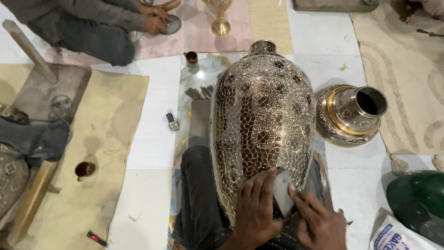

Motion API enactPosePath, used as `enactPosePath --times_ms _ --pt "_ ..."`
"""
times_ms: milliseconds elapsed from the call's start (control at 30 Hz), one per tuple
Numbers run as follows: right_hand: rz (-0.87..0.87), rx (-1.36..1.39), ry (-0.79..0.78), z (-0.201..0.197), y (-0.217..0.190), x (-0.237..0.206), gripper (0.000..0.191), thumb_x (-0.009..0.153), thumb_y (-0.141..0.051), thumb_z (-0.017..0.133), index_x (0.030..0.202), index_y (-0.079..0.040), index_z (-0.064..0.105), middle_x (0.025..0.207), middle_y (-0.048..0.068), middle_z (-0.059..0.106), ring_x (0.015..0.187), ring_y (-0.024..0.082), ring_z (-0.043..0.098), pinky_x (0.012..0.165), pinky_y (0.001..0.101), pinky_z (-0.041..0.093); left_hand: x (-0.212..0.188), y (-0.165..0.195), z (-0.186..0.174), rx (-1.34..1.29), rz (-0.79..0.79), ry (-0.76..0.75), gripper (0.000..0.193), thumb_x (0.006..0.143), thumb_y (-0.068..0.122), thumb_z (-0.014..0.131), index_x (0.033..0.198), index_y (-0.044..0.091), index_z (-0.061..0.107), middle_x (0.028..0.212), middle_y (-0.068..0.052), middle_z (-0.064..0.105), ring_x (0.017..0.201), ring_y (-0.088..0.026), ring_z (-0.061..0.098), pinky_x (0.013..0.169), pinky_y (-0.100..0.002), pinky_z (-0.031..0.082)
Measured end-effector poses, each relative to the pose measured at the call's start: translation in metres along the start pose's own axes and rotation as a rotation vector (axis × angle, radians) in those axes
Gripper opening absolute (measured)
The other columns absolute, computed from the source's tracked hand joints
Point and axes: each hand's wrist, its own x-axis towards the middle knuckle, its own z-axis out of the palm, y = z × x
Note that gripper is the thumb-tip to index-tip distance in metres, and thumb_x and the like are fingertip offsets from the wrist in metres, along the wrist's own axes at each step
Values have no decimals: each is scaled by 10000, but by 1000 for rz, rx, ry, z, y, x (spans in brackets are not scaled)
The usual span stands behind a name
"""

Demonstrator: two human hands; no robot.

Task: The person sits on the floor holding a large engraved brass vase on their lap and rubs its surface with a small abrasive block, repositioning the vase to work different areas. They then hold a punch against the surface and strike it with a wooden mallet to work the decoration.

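A large engraved metal vase [261,115], silver with dark filigree, lies across my lap with its neck pointing away. My left hand [256,208] presses flat on the vase's near end, fingers spread over the pattern. My right hand [319,222] pinches a small grey sheet [282,192] against the vase, right beside the left hand's fingers. My dark trouser leg [199,199] lies under the vase.
A smaller silver and gold vase part [351,113] stands to the right. A green vessel [418,201] and a printed bag [393,236] sit at lower right. Another person [92,23] works at upper left. A small cup [84,170], wooden tools and a beige mat [115,125] lie left.
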Motion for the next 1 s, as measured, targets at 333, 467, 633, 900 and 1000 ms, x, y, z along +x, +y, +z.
enactPosePath --times_ms 333,467,633,900,1000 --pt "2 40 73 4 3 -4 728 596 -17 609 1288 -220 707 1097 -5 726 777 235 745 624 374 609 -3 -3 7 -24 9 26 1110 824 524 838 1609 -6 258 1520 -219 476 1376 -371 474 1134 -516 345" --pt "-192 -133 220 4 4 -3 760 562 -86 578 1304 -218 676 1125 -8 686 981 352 741 701 401 584 -2 -5 9 28 5 -7 1123 787 476 838 1617 -6 256 1525 -202 489 1386 -360 473 1142 -512 337" --pt "1 42 61 1 3 -2 720 627 -50 631 1325 -214 704 1108 -1 720 754 247 741 620 376 596 -2 -4 5 -29 11 21 1151 811 512 891 1605 -15 246 1523 -219 474 1400 -369 463 1135 -509 333" --pt "-108 -35 113 3 2 -1 733 559 -66 614 1276 -188 703 1088 10 711 763 257 747 588 385 574 1 -3 0 -26 4 -5 1110 754 373 895 1588 -21 278 1518 -215 477 1381 -378 463 1129 -514 334" --pt "-14 41 39 3 2 -2 709 616 -54 614 1299 -221 708 1109 -25 735 739 247 734 610 381 597 -3 -3 -1 -19 -5 -27 1139 690 300 887 1604 -18 285 1535 -212 480 1399 -373 471 1136 -506 343"
